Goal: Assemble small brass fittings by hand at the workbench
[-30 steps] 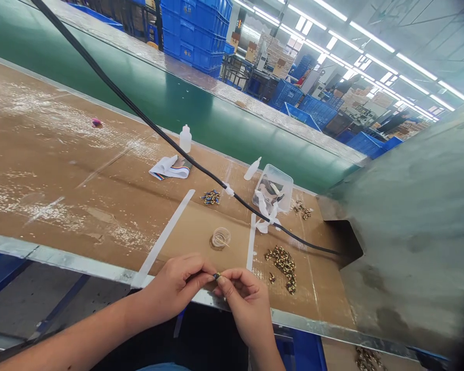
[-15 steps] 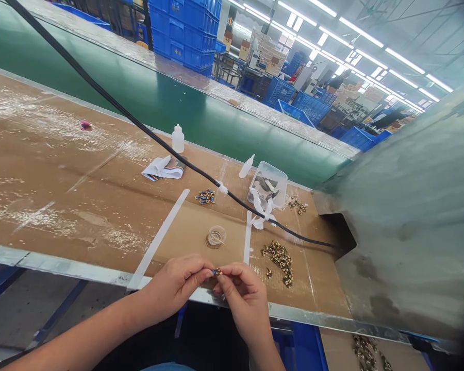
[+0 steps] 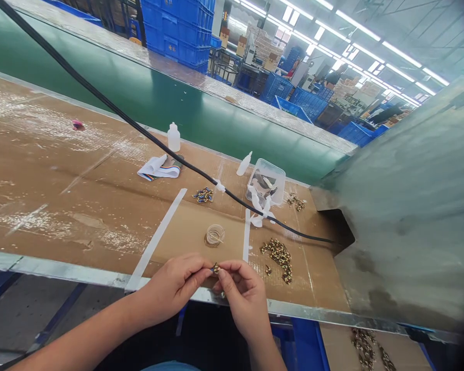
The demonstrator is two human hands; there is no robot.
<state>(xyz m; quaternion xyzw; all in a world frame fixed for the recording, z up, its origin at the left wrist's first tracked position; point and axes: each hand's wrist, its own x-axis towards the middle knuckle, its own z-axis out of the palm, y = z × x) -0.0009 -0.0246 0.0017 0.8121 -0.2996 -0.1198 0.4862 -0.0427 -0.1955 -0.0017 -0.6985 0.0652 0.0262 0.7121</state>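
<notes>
Between the fingertips of both hands is a small gold-and-blue metal piece [image 3: 215,268], held just above the front edge of the bench. My left hand [image 3: 181,281] pinches it from the left. From the right, my right hand [image 3: 242,288] grips it between thumb and forefinger. Fingers cover much of the piece, so its exact kind does not show. Beyond the hands stands a small clear cup [image 3: 215,234] with a thin stick in it. A pile of gold-and-dark pieces [image 3: 279,256] lies to the right, and a smaller blue-and-gold pile [image 3: 203,195] farther back.
A black cable [image 3: 139,131] crosses above the cardboard-covered bench [image 3: 100,216]. Toward the back are a white bottle [image 3: 174,138], a dropper bottle [image 3: 244,164], a clear plastic box [image 3: 278,180] and folded ribbon [image 3: 160,167]. A metal panel [image 3: 402,216] rises at right; behind runs a green belt [image 3: 216,116].
Both hands keep their pinch on the small piece, which seems slightly turned. The whole view has shifted a little, with bench items appearing slightly farther left and up.
</notes>
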